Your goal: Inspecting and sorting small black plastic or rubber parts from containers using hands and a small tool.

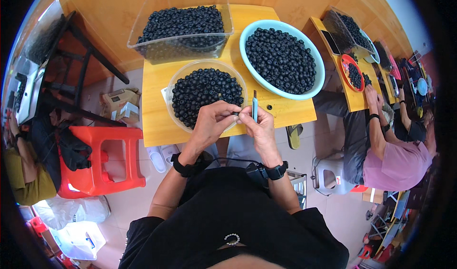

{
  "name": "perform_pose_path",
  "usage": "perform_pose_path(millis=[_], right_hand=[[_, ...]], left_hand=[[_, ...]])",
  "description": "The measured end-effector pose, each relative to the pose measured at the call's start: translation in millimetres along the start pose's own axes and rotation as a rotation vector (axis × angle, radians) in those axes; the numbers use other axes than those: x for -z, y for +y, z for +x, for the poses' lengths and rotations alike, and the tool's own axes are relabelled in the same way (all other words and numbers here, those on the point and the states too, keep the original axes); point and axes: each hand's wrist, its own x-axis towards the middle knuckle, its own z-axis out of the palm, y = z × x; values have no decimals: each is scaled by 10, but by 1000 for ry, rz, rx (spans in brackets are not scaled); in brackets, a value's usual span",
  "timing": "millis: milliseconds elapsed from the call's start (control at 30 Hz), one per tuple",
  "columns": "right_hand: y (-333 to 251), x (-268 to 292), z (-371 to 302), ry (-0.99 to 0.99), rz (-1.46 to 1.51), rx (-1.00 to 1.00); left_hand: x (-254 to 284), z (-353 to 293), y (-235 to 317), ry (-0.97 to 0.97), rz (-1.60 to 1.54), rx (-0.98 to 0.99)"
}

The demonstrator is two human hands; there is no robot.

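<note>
My left hand (213, 122) is closed in a pinch on a small black ring-shaped part (235, 113), mostly covered by the fingertips. My right hand (261, 127) meets it there. Its fingers are wrapped round a craft knife (255, 109) with a light blue handle, the blade end pointing up and away. Both hands hover at the near edge of a yellow wooden table (156, 130). Just beyond them stands a round clear tub (209, 62) filled with black parts of the same kind. One loose black part (269, 107) lies to the right of the knife.
Behind the tub is a clear rectangular box (183, 55) of black parts; a pale blue basin (321, 74) holds more. A red stool (102, 162) stands at left. Co-workers sit on both sides, one in a pink shirt (397, 166) at another table.
</note>
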Motion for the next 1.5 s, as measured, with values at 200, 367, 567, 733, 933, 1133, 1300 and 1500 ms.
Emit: perform_pose_path(millis=[200,367,567,733,933,1133,1300,1500], right_hand=[[-179,80,-114,77,-104,28],[-221,227,-208,24,-630,397],[-423,123,-299,-22,-871,494],[-417,127,-300,0,-946,535],[-420,122,-306,24,-958,533],[-373,152,-298,34,-948,561],[-272,188,-307,68,-980,560],[-33,529,-204,310,-968,480]], left_hand=[[-55,-8,121,-23,-381,162],[-20,-2,50,-80,-581,205],[-40,8,-7,-145,-810,202],[-70,4,-8,-160,-833,203],[-69,9,37,-161,-824,224],[-69,15,10,-157,-818,240],[-60,32,-40,-164,-791,285],[-112,-65,170,-332,-899,309]])
